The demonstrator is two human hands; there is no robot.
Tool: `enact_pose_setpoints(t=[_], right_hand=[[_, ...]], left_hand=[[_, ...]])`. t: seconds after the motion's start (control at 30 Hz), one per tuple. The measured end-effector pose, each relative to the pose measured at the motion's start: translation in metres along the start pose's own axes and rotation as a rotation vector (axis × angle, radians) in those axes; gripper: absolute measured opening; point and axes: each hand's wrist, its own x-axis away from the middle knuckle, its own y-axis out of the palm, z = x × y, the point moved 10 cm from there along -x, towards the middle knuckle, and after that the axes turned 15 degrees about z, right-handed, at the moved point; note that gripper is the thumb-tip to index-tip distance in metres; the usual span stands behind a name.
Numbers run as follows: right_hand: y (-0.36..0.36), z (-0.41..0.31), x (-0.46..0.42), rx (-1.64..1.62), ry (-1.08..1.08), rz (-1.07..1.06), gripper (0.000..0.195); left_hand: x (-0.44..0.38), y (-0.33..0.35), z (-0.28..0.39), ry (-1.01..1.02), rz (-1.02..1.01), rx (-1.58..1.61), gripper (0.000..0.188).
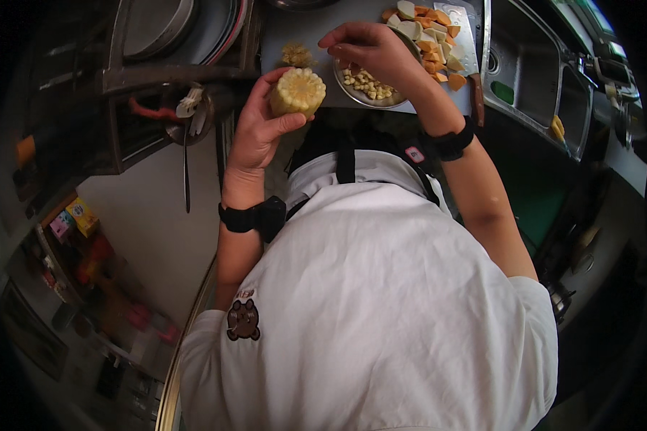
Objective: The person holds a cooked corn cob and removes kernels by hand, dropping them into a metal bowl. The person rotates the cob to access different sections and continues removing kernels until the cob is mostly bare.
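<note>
My left hand (253, 118) grips a short piece of corn cob (300, 91), its cut end facing up and rows of pale yellow kernels around it. My right hand (380, 51) hovers over a round metal bowl (360, 100), thumb and index finger pointing left towards the cob. The back of that hand hides whether anything is in its fingers. Loose corn kernels (372, 85) lie inside the bowl. Beyond the cob, a yellowish stripped clump (296, 55), seemingly corn cob remains, rests on the worktop (326, 16).
Chopped orange and white root vegetable pieces (428, 35) are heaped behind the bowl. Beside them lies a broad-bladed knife with a wooden handle (478, 99). A steel sink (523, 64) stands at right. Leftward are a shelf frame (178, 78) with pans and a utensil holder (194, 121).
</note>
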Motion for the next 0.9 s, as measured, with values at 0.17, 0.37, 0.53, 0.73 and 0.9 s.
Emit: enact_pose_setpoints(t=[0.17,0.37,0.53,0.73,0.9], right_hand=[[-0.013,-0.004,0.035,-0.347,0.094,-0.152,0.016],[-0.046,0.001,0.043,-0.184,-0.053,0.05,0.018],[-0.061,0.01,0.05,-0.139,0.011,0.084,0.02],[-0.064,0.025,0.05,0.035,0.136,0.071,0.027],[-0.06,0.038,0.05,0.098,0.231,0.071,0.031]], left_hand=[[-0.015,0.037,0.0,-0.078,-0.066,-0.102,0.067],[-0.026,0.07,-0.01,-0.131,-0.121,-0.192,0.061],[-0.03,0.085,-0.018,-0.124,-0.193,-0.334,0.063],[-0.038,0.087,-0.025,-0.057,-0.144,-0.405,0.067],[-0.045,0.081,-0.009,0.344,-0.041,-0.739,0.072]])
